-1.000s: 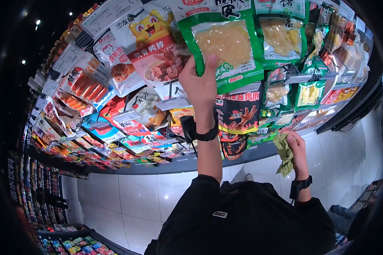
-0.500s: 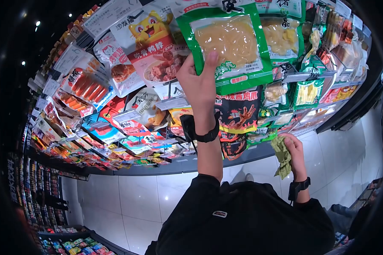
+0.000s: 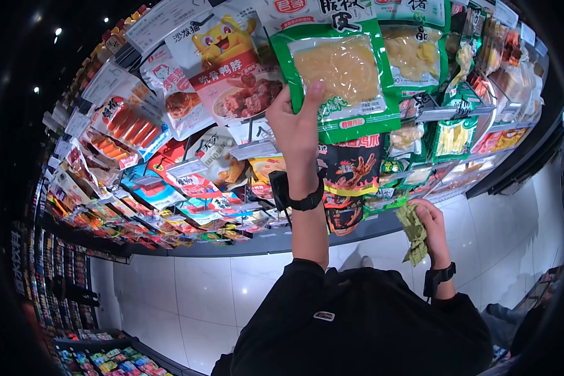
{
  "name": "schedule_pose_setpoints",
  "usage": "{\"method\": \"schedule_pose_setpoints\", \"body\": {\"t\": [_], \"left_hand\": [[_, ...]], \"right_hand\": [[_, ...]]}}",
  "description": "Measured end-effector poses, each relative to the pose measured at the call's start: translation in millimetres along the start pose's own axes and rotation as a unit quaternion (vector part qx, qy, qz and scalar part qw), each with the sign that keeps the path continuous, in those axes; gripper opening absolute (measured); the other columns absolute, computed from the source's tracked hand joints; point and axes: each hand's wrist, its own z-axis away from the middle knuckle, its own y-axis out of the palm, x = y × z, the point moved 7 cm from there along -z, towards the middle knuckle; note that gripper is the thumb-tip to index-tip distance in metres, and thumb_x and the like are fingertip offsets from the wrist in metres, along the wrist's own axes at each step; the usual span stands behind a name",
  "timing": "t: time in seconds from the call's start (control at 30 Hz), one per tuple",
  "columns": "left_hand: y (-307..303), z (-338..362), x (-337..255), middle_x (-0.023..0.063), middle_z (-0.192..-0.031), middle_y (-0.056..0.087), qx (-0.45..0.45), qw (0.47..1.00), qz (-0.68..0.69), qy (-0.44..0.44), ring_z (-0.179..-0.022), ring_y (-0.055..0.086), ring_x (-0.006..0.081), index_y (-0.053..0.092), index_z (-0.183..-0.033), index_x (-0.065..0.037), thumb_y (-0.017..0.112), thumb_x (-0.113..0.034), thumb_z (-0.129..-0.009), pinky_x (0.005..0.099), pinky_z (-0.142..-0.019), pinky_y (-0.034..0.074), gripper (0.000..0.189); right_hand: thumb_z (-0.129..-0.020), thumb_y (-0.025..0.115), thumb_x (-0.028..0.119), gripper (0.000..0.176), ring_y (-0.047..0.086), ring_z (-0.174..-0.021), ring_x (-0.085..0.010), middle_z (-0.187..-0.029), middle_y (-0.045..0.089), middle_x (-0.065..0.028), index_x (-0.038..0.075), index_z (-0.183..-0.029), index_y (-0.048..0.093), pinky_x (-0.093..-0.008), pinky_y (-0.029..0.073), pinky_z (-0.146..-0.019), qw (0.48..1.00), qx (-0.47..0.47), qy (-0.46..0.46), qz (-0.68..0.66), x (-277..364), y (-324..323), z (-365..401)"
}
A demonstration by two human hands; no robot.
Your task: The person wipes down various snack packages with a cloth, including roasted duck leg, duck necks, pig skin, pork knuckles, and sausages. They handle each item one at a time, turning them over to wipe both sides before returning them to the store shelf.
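Pale floor tiles [image 3: 207, 291] run below a curved rack of hanging snack pkts. Your L hand [image 3: 297, 128] has the green-edged pkt [image 3: 339, 69] by its lower L side, thumb on the front; other fingers mostly hidden behind, so can't tell how they sit. Pkt's at the upper rack, btwn the yellow-cartoon pkt [image 3: 222, 69] & another green pkt [image 3: 413, 53], w/ a black pkt [image 3: 352, 169] below. Your R hand [image 3: 433, 229], lower R, has fingers closed on a crumpled green cloth or wrapper [image 3: 412, 235].
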Motion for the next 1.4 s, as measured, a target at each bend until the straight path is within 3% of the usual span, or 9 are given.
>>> {"method": "schedule_pose_setpoints", "body": {"t": [0.4, 0.7, 0.77, 0.87, 1.1, 1.2, 1.3, 1.37, 1.4], "left_hand": [[5.5, 6.1, -20.2, -0.0012, -0.085, 0.067, -0.005, 0.998, 0.023, 0.060, -0.075, 0.054, 0.0032, 0.070, -0.103, 0.004, 0.075, -0.022, -0.097, 0.0205, -0.069, 0.043, 0.027], [5.7, -3.2, -23.0, -0.0017, -0.083, 0.067, -0.007, 0.999, 0.009, 0.036, -0.073, 0.053, 0.0026, 0.070, -0.099, 0.004, 0.076, -0.023, -0.095, 0.0208, -0.067, 0.042, 0.028], [6.8, -1.1, -19.8, -0.0015, -0.083, 0.068, -0.004, 1.000, 0.025, 0.019, -0.073, 0.053, 0.0025, 0.070, -0.098, 0.004, 0.077, -0.025, -0.095, 0.0209, -0.066, 0.042, 0.030], [1.3, -3.1, -11.3, -0.0010, -0.084, 0.068, 0.007, 1.000, 0.020, 0.009, -0.073, 0.054, 0.0029, 0.071, -0.099, 0.004, 0.077, -0.026, -0.094, 0.0207, -0.067, 0.042, 0.031], [0.4, -5.0, -5.8, -0.0003, -0.084, 0.069, 0.008, 0.999, 0.033, 0.003, -0.072, 0.055, 0.0030, 0.071, -0.099, 0.004, 0.078, -0.026, -0.094, 0.0209, -0.066, 0.042, 0.030], [-0.5, -9.6, 0.8, -0.0003, -0.083, 0.069, -0.005, 0.999, 0.034, -0.007, -0.072, 0.055, 0.0031, 0.071, -0.098, 0.004, 0.077, -0.024, -0.095, 0.0211, -0.065, 0.042, 0.029], [-2.1, -19.2, 6.5, 0.0027, -0.080, 0.071, -0.015, 0.999, -0.027, 0.016, -0.071, 0.057, 0.0054, 0.070, -0.099, 0.005, 0.077, -0.022, -0.094, 0.0247, -0.066, 0.045, 0.029], [-3.4, -24.7, -0.8, 0.0100, -0.078, 0.072, -0.048, 0.979, -0.182, 0.083, -0.069, 0.065, 0.0155, 0.069, -0.099, 0.005, 0.077, -0.020, -0.091, 0.0319, -0.068, 0.049, 0.027], [-2.6, -25.1, -1.6, 0.0100, -0.078, 0.072, -0.047, 0.979, -0.181, 0.083, -0.069, 0.065, 0.0155, 0.069, -0.099, 0.005, 0.077, -0.020, -0.091, 0.0319, -0.068, 0.049, 0.027]], "right_hand": [[-0.103, 0.055, 0.016, 0.025, 0.064, -0.090, -0.0109, -0.101, 0.070, -0.0053, -0.001, -0.115, 0.069, -0.0264, 0.052, -0.082, 1.000, -0.004, 0.026, -0.011, -1.5, 7.2, 8.8], [-0.104, 0.057, 0.017, 0.025, 0.064, -0.091, -0.0103, -0.102, 0.070, -0.0047, -0.001, -0.115, 0.069, -0.0265, 0.052, -0.082, 1.000, -0.004, 0.015, -0.015, -9.9, 16.9, 11.3], [-0.104, 0.059, 0.024, 0.029, 0.067, -0.084, -0.0118, -0.100, 0.071, -0.0066, -0.001, -0.116, 0.067, -0.0257, 0.055, -0.073, 1.000, -0.011, -0.003, -0.007, -16.3, 13.9, 9.0], [-0.103, 0.057, 0.018, 0.025, 0.064, -0.090, -0.0104, -0.102, 0.070, -0.0047, 0.000, -0.116, 0.070, -0.0261, 0.052, -0.081, 1.000, -0.008, 0.012, -0.006, -14.6, 15.9, 10.9], [-0.104, 0.057, 0.018, 0.025, 0.064, -0.091, -0.0107, -0.103, 0.070, -0.0051, 0.000, -0.116, 0.070, -0.0262, 0.052, -0.081, 1.000, -0.005, 0.016, -0.014, -15.3, 17.8, 11.4], [-0.104, 0.059, 0.024, 0.029, 0.068, -0.084, -0.0122, -0.100, 0.071, -0.0068, -0.002, -0.117, 0.067, -0.0259, 0.056, -0.073, 1.000, -0.011, -0.014, 0.001, -16.2, 16.3, 10.1], [-0.104, 0.059, 0.024, 0.029, 0.068, -0.085, -0.0125, -0.100, 0.071, -0.0070, -0.001, -0.117, 0.066, -0.0263, 0.056, -0.074, 1.000, -0.013, -0.007, -0.005, -14.3, 17.7, 12.3], [-0.104, 0.059, 0.024, 0.030, 0.068, -0.085, -0.0128, -0.101, 0.071, -0.0075, -0.001, -0.117, 0.066, -0.0265, 0.056, -0.074, 1.000, -0.012, -0.004, -0.008, -13.2, 18.3, 13.3], [-0.104, 0.059, 0.024, 0.030, 0.068, -0.085, -0.0128, -0.101, 0.071, -0.0075, -0.001, -0.117, 0.066, -0.0265, 0.056, -0.074, 1.000, -0.013, -0.005, -0.008, -13.9, 17.6, 13.7]]}}
